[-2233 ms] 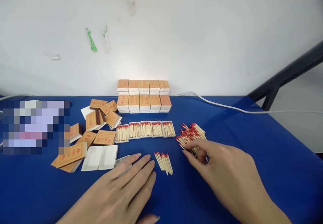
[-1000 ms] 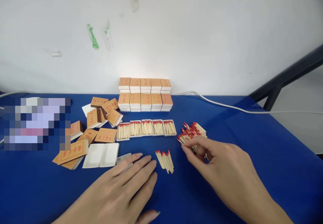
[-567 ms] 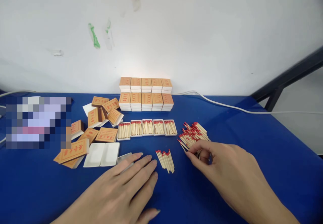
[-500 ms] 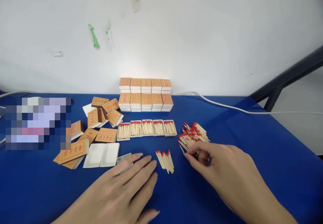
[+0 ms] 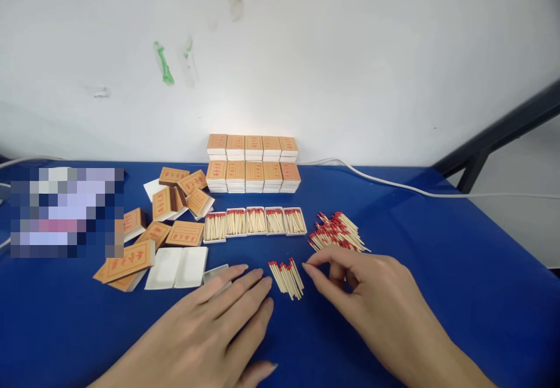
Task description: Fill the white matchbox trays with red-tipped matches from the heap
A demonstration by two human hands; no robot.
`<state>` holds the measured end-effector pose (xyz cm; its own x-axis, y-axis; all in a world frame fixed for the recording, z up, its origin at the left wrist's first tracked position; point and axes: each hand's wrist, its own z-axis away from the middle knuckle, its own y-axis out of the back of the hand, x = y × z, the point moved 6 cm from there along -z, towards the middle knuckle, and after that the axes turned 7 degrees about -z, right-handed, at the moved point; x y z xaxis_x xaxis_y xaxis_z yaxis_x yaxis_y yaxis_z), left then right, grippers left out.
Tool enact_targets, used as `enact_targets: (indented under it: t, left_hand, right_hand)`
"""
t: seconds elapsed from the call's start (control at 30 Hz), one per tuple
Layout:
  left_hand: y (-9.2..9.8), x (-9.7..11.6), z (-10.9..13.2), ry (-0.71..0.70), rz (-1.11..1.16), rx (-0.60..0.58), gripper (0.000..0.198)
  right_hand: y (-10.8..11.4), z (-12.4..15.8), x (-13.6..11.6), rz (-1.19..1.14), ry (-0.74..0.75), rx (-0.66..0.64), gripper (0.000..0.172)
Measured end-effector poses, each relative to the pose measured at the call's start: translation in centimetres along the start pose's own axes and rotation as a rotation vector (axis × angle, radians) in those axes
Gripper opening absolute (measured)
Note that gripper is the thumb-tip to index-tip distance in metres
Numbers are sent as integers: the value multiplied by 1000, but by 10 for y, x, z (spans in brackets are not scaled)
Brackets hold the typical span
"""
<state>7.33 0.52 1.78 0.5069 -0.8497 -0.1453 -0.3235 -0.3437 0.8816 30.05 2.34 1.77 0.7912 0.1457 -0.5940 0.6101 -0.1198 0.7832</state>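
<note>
My left hand [image 5: 219, 324] lies flat and open on the blue table [image 5: 437, 271], its fingertips over a white empty tray [image 5: 214, 273]. My right hand [image 5: 367, 300] is curled, index fingertip just right of a small bundle of red-tipped matches [image 5: 286, 277]. What its bent fingers hold is hidden. Behind that hand lies a loose pile of matches [image 5: 336, 233]. A row of several open trays filled with matches [image 5: 254, 222] stands further back.
Stacked closed matchboxes [image 5: 252, 163] stand against the white wall. Orange sleeves [image 5: 170, 219] and white flat trays [image 5: 177, 266] lie scattered at left, beside a blurred patch [image 5: 65, 213]. A white cable [image 5: 394, 185] runs along the back right. A black frame [image 5: 494, 137] stands beyond the table's right edge.
My right hand has moved left from the loose pile to the small bundle of matches. My left hand has stayed flat in place.
</note>
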Motion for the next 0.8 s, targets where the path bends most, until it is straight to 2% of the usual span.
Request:
enact_targets:
  t: [0.1,0.2,0.5,0.8]
  left_hand:
    - [1,1,1,-4,-5,5,44]
    - [2,4,2,-22,-13,5,45]
    - [5,2,1,-18,-21,0,42]
    - [2,-2,-1,11,0,-13,51]
  right_hand:
    - [10,-1,4,116,22,145,15]
    - [12,-2,7,217,49,200,21]
    - [7,-2,6,314,52,192,21]
    - [10,-3,9,300,20,188,15]
